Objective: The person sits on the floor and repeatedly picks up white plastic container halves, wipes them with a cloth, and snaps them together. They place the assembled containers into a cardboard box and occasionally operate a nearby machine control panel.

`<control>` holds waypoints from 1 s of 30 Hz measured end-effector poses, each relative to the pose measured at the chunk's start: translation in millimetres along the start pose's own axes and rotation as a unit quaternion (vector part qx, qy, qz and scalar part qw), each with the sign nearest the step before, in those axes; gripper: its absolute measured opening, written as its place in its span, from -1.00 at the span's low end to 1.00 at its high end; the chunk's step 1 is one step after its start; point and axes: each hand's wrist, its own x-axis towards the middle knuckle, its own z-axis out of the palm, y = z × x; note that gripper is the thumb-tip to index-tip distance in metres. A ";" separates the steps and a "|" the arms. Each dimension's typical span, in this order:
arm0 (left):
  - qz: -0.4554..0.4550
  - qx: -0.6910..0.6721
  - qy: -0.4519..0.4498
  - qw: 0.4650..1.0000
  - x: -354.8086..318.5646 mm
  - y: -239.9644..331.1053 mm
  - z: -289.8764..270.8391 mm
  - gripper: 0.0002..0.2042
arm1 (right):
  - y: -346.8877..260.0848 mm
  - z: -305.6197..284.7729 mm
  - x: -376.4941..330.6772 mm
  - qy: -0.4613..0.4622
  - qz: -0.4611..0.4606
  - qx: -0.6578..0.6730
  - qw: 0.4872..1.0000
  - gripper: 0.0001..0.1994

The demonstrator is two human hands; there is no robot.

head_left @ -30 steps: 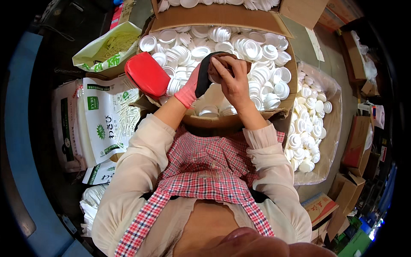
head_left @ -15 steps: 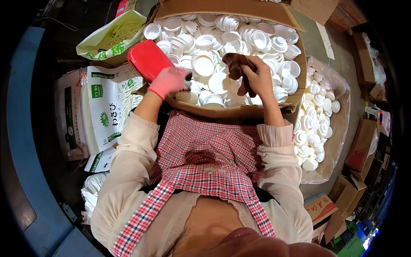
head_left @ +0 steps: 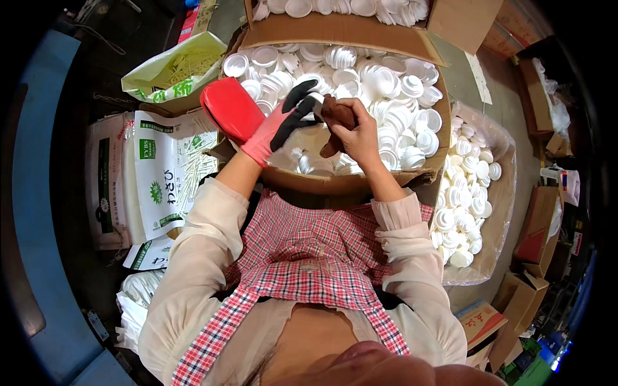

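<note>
My left hand (head_left: 286, 125), in a pink glove with black-coated fingers, is curled around a small white plastic cap (head_left: 317, 103), partly hidden by the fingers. My bare right hand (head_left: 356, 132) grips a crumpled brown cloth (head_left: 337, 116) and presses it up to that cap. Both hands are above a large cardboard box (head_left: 360, 183) full of loose white plastic caps (head_left: 399, 116). A smooth red object with rounded corners (head_left: 232, 109) lies at the box's left edge, just behind my left wrist; its kind I cannot make out.
Right of the box stands a plastic-lined carton (head_left: 499, 225) with more white caps. On the left are a white-green bag (head_left: 138, 83) and a printed white sack (head_left: 151, 186) with thin white pieces beside it. Another box of white parts (head_left: 347, 6) is at the far side.
My left hand has moved right and away from me, its fingers now around a white cap. My right hand with the brown cloth has moved left to meet it. The view has shifted slightly.
</note>
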 end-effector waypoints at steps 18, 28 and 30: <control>0.211 0.333 0.058 0.917 11.4 -34.7 10.4 -0.69 | -3.2 8.3 2.8 0.111 -0.271 -0.310 0.904 -0.57; 0.193 0.700 0.129 0.675 41.4 -15.7 -14.8 -0.48 | 17.6 -84.3 15.5 0.150 0.006 0.048 0.987 -0.79; 0.126 0.660 -0.079 0.736 35.9 -33.9 -2.0 -0.43 | 12.8 -85.1 12.6 0.123 0.044 0.096 0.987 -0.80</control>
